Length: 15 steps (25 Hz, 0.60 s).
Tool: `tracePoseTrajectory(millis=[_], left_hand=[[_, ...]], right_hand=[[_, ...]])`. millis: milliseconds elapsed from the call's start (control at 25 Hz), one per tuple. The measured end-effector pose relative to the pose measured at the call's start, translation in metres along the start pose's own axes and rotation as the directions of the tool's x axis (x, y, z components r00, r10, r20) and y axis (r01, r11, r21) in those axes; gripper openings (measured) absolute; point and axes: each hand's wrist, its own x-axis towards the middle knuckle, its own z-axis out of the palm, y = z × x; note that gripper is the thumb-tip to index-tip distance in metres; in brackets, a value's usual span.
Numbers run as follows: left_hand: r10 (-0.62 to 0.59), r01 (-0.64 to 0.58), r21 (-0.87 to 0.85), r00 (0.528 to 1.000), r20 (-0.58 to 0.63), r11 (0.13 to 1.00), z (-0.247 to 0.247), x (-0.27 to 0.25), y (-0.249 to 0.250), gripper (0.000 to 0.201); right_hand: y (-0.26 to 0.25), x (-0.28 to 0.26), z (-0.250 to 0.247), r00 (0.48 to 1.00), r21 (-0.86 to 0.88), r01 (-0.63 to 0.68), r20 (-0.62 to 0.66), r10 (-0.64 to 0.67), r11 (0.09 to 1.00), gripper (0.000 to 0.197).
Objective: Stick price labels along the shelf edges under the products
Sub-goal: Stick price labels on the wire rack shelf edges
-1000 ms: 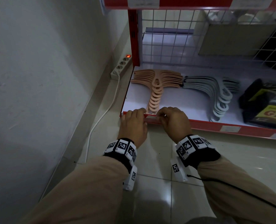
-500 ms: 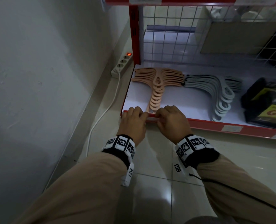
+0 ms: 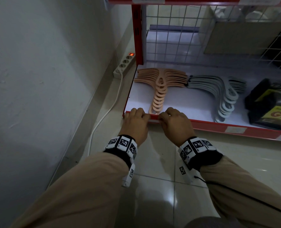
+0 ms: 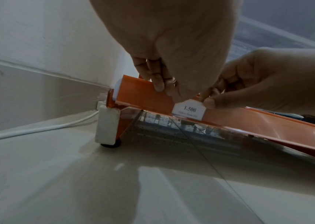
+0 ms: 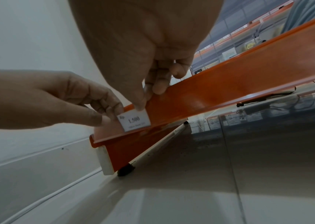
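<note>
A white price label [image 4: 189,109] printed "1.500" lies flat on the red front edge [image 3: 218,127] of the bottom shelf, near its left corner, below the peach hangers [image 3: 159,89]. My left hand [image 3: 136,120] pinches the label's left end [image 5: 134,120] with the thumb on its face and the fingers curled over the shelf rim. My right hand [image 3: 173,123] pinches the right end the same way, thumb [image 4: 212,103] on the upper corner. In the head view only a thin strip of the label [image 3: 153,120] shows between the hands.
Grey hangers [image 3: 225,99] and a black package [image 3: 271,102] lie further right on the shelf. Another label [image 3: 235,130] sits on the edge below the grey hangers. A power strip [image 3: 124,65] and its white cable [image 3: 103,116] run along the wall at left. A wire grid backs the shelf.
Both hands stay on the shelf edge and have drawn slightly closer together over the label.
</note>
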Motion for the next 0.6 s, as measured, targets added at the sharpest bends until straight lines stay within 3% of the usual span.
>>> tracePoseTrajectory(millis=[480,600], left_hand=[[-0.009,0.009,0.004,1.000,0.019,1.000,-0.0010,-0.0013,-0.0004,0.043],[-0.009,0.008,-0.045,1.000,-0.011,0.999,-0.0005,-0.0029,-0.0016,0.041]], right_hand=[[0.0024,-0.0037,0.0059,0.999,-0.017,0.012,-0.030,-0.012,1.000,0.012],[0.0055,-0.0079,0.0071,0.998,-0.031,0.028,-0.056,-0.030,0.999,0.024]])
